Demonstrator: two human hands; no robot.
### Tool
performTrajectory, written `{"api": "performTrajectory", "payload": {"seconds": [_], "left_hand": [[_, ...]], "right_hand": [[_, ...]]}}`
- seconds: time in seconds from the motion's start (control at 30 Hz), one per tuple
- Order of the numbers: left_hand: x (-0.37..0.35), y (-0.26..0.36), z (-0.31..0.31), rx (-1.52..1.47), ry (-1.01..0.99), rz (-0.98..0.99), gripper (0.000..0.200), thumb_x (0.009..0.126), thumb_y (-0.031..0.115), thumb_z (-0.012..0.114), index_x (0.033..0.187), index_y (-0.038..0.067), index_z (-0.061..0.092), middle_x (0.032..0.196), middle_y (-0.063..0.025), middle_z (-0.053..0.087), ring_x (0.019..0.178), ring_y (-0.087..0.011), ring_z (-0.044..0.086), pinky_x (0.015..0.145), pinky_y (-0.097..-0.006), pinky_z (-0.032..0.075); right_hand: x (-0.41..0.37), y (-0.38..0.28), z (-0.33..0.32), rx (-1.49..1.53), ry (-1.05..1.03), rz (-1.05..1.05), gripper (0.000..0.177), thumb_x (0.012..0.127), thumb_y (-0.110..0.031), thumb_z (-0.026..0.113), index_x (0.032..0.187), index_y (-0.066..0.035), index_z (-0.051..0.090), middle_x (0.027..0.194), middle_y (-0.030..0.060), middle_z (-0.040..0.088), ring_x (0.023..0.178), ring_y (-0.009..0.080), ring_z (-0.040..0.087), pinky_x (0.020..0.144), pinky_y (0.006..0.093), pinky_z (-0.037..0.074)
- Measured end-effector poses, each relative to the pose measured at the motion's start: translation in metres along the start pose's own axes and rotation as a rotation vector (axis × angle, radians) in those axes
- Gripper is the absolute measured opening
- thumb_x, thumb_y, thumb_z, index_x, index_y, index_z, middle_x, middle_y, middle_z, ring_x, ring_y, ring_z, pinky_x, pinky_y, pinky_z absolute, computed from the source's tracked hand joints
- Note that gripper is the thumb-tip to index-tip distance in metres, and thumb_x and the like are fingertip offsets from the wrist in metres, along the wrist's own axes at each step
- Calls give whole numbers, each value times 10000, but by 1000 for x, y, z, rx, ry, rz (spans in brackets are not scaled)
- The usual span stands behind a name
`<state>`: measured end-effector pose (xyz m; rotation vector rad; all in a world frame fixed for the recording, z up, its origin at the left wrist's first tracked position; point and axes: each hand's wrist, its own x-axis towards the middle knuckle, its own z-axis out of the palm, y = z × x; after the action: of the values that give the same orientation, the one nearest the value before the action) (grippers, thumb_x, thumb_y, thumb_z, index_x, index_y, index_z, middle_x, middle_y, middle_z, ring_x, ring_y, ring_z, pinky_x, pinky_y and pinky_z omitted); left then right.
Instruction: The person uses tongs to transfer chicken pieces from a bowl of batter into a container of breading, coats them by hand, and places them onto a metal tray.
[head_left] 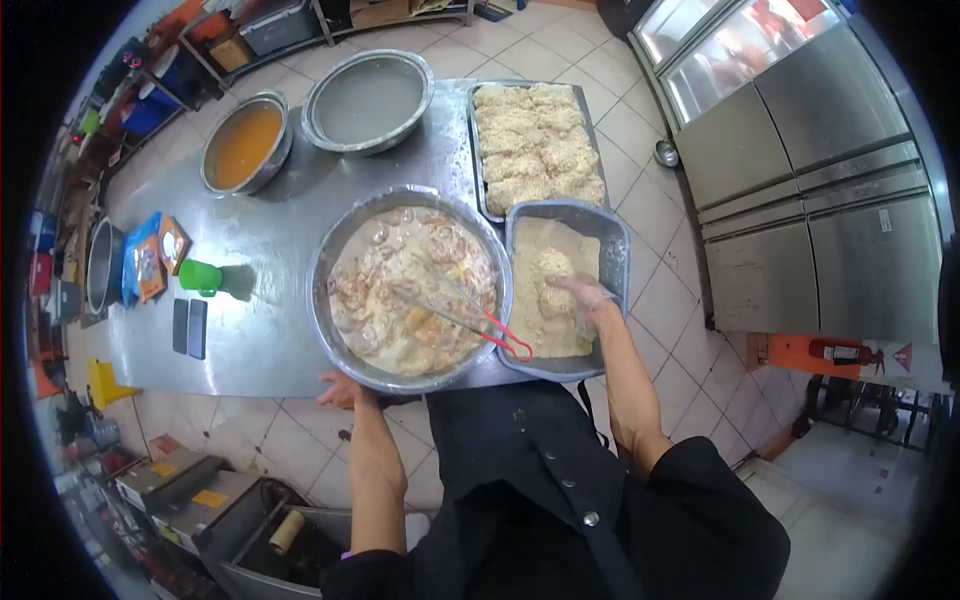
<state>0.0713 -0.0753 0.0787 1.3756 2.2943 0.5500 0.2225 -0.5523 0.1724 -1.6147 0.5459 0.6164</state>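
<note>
My right hand is in a grey tub of pale crumbs, apparently in a thin clear glove. Its outstretched fingers touch a crumb-coated piece lying on the crumbs. My left hand is at the front table edge, just below the big metal bowl, thumb apart from the fingers and nothing seen in it. Pieces in a creamy, wet mixture fill that bowl. Red-handled tongs lie in it, handles over the rim beside the tub.
Behind the tub stands a tray of crumb-coated pieces. Farther back are a bowl of orange liquid and a bowl of cloudy liquid. A green cup, dark phone-like slabs and packets lie left.
</note>
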Motion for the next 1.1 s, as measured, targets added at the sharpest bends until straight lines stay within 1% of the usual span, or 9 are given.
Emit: {"api": "performTrajectory", "payload": {"seconds": [0.1, 0.2, 0.27, 0.5, 0.57, 0.63, 0.73, 0.9, 1.1], "left_hand": [[7, -11, 14, 36, 74, 63, 671, 954, 532, 517, 1374, 17, 415, 921, -250, 710, 867, -441, 702, 766, -554, 538], [12, -14, 16, 12, -3, 48, 671, 951, 538, 523, 1371, 25, 420, 920, -247, 708, 865, -435, 704, 757, -551, 538], [10, -13, 15, 36, 63, 77, 664, 949, 543, 529, 1369, 40, 421, 921, -241, 709, 859, -427, 706, 748, -535, 546], [35, -35, 45, 10, 108, 80, 655, 936, 540, 560, 1367, 68, 419, 877, -240, 704, 821, -421, 703, 715, -525, 552], [38, -46, 52, 433, 89, 388, 600, 962, 485, 563, 1376, 76, 417, 996, -207, 658, 802, -342, 701, 672, -443, 558], [40, -48, 57, 732, 204, 590, 557, 979, 450, 561, 1372, 82, 419, 1075, -181, 624, 793, -291, 700, 648, -390, 559], [41, -40, 47, 221, -119, 229, 490, 995, 410, 556, 1349, 96, 430, 1169, -146, 556, 794, -232, 693, 628, -341, 546], [12, -17, 21, 93, 67, 60, 533, 985, 503, 545, 1333, 111, 448, 896, -149, 658, 762, -313, 693, 638, -430, 550], [28, -35, 47, 63, 173, 59, 793, 946, 571, 548, 1501, 57, 311, 1038, -246, 712, 897, -409, 704, 715, -489, 567]], "right_hand": [[-7, -10, -7, -343, 138, -19, 511, 819, -302, 820, 1155, 52, 669, 1092, 122, 706, 1035, 226, 653, 880, 368, 519], [-17, -24, -18, -331, -122, -204, 412, 836, -205, 801, 1135, 46, 671, 1055, 79, 724, 933, 172, 681, 820, 311, 544], [-23, -29, -18, -255, -19, -445, 332, 849, -114, 764, 1130, 40, 676, 1024, 59, 735, 860, 143, 695, 777, 276, 555], [-13, -27, -28, 86, 37, -406, 319, 880, -97, 743, 1176, 1, 679, 1044, 68, 731, 885, 145, 692, 781, 310, 563], [-3, -24, -27, -60, 72, -302, 410, 893, -288, 757, 1166, 13, 702, 1080, 78, 730, 952, 162, 680, 870, 321, 532], [-13, -33, -17, 30, 91, -258, 409, 921, -283, 735, 1201, 8, 673, 1086, 78, 725, 947, 167, 687, 854, 325, 545], [-8, -1, -14, 96, 30, -135, 410, 957, -302, 699, 1224, 5, 647, 1088, 77, 720, 963, 177, 692, 853, 339, 555], [-26, -1, 0, 266, -165, -22, 390, 989, -320, 654, 1195, 11, 647, 1082, 83, 716, 1018, 190, 681, 869, 363, 558], [7, -66, -38, 56, -294, -74, 446, 1008, -357, 620, 1282, -6, 600, 1193, 92, 682, 1033, 197, 675, 905, 373, 552]]}}
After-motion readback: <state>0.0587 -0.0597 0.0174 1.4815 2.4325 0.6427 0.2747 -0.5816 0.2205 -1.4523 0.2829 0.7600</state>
